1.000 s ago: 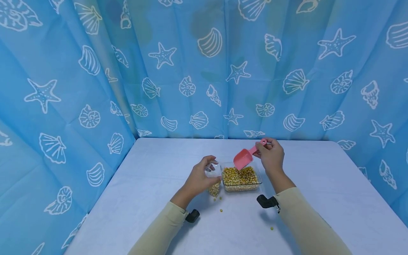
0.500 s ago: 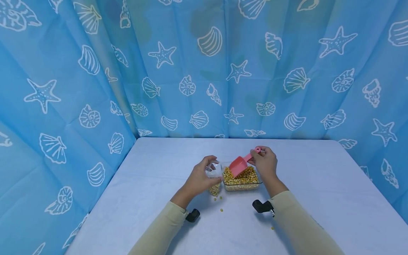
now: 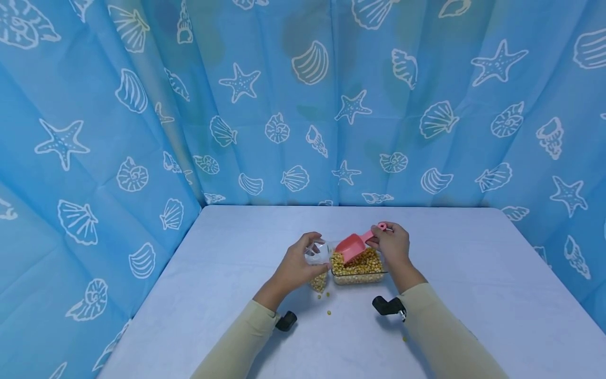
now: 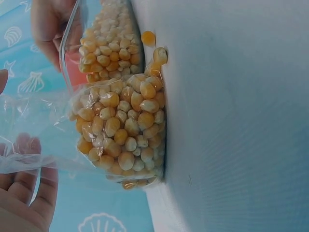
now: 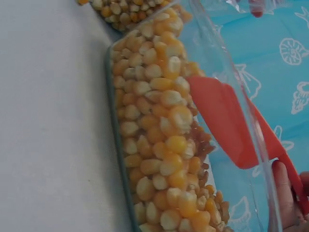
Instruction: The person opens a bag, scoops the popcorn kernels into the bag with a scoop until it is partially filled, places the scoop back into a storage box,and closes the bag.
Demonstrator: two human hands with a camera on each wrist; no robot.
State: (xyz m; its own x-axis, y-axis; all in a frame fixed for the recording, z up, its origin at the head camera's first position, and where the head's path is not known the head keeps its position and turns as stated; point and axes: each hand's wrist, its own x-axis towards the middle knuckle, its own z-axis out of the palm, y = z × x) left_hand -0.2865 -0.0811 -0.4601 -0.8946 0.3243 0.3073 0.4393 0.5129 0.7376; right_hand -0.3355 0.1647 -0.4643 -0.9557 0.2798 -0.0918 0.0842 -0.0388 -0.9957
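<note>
In the head view my right hand (image 3: 394, 247) pinches the handle of a pink scoop (image 3: 351, 248). The scoop's tip dips into corn kernels (image 3: 369, 261) that fill a clear glass container (image 3: 359, 279). Through the glass wall, the right wrist view shows the red-pink scoop blade (image 5: 224, 121) tilted against the kernels. My left hand (image 3: 294, 266) holds the top of a clear plastic bag (image 4: 120, 133) upright beside the container, thumb and fingers curved round its mouth. Kernels fill the bag's lower part, and its upper part is bare film.
Several loose kernels lie on the white table, one kernel (image 3: 329, 312) in front of the bag and another kernel (image 3: 404, 339) near the right sleeve. A blue shell-print curtain (image 3: 303, 131) hangs behind and left of the table. Black camera mounts (image 3: 388, 306) project from both wrists.
My right hand has lowered the scoop leftward from above the container, and its tip now sits among the kernels. My left hand keeps holding the bag in the same place.
</note>
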